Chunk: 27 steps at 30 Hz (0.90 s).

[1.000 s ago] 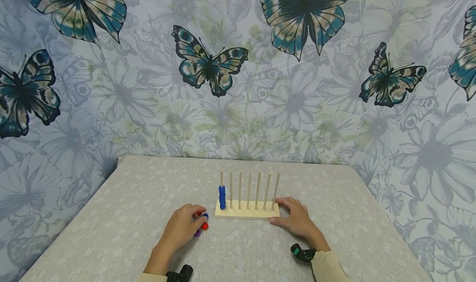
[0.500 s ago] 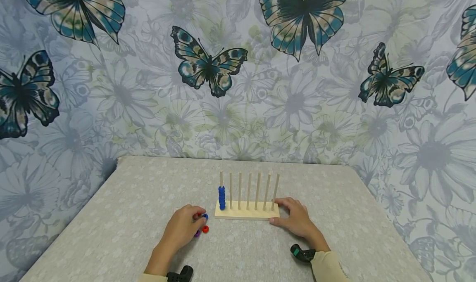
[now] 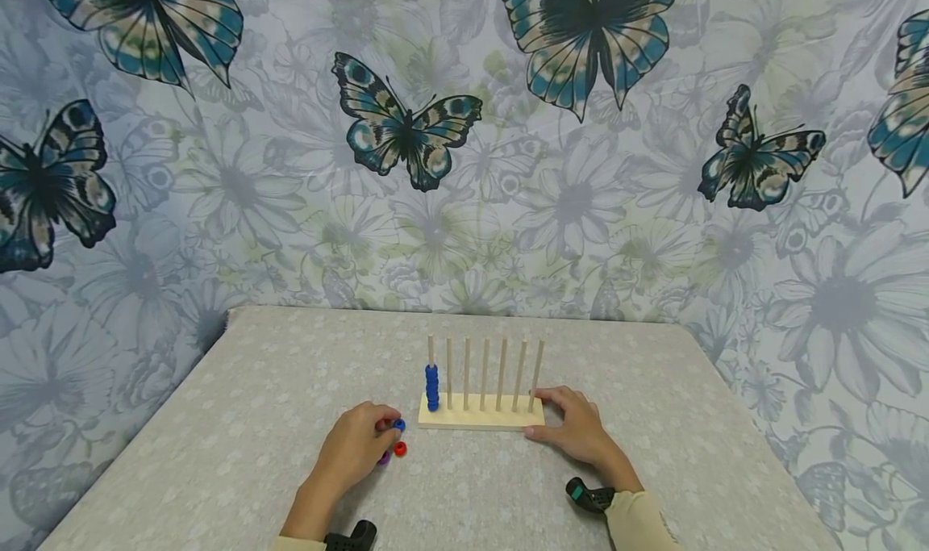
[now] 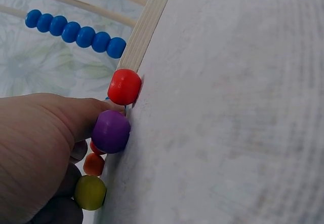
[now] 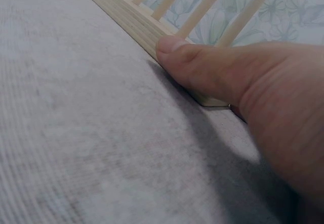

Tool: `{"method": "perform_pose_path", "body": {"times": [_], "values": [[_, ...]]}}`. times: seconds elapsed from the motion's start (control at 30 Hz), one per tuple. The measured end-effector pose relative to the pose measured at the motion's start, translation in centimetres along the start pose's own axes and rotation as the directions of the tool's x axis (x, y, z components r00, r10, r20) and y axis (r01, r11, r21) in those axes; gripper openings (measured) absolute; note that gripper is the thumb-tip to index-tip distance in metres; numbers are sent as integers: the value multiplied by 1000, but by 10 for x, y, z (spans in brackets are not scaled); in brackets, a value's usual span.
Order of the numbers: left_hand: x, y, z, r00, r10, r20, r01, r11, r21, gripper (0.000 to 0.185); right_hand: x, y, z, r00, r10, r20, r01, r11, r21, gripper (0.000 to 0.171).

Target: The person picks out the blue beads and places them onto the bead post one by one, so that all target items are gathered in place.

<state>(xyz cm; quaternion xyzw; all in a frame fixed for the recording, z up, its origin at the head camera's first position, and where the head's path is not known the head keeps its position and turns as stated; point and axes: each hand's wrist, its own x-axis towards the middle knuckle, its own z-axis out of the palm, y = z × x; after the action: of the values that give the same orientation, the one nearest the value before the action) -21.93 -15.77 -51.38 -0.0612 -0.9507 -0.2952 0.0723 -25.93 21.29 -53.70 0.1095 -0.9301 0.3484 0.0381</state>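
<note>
My left hand rests curled over a small heap of loose beads on the table, fingertips pinching among them. The left wrist view shows a purple bead against my fingers, with a red bead just past it and an orange bead and a yellow bead tucked under the hand. Which bead I actually hold I cannot tell, though in the head view a blue bead sits at my fingertips.

The rack lies at about two o'clock from my left hand, close by, its long axis running left to right across the table. Seven thin pegs stand upright along it. The leftmost peg, the one nearest my left hand, carries a stack of blue beads; the other pegs are bare.

My right hand braces the rack's right end. The thumb presses flat against the front edge of the base, and the fingers curl round the end behind it.

The rack is pale, smooth, unfinished wood, with a flat rectangular base and round dowels. The beads are glossy, round and hard. The table is covered in a grey, finely woven cloth with a faint flower pattern.
</note>
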Motion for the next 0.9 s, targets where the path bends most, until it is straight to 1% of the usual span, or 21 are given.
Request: {"method": "perform_pose_path", "body": {"times": [0.53,0.9], "values": [[-1,3,-1,1000,6,-20,-6,1000,12,17,-1,-2,-2,1000,-9,0,9,1000,20,71],[-1,3,1,1000,7,-23,-5,999,54,18,-1,0,-1,1000,-8,-1,8,1000,10,71]]}}
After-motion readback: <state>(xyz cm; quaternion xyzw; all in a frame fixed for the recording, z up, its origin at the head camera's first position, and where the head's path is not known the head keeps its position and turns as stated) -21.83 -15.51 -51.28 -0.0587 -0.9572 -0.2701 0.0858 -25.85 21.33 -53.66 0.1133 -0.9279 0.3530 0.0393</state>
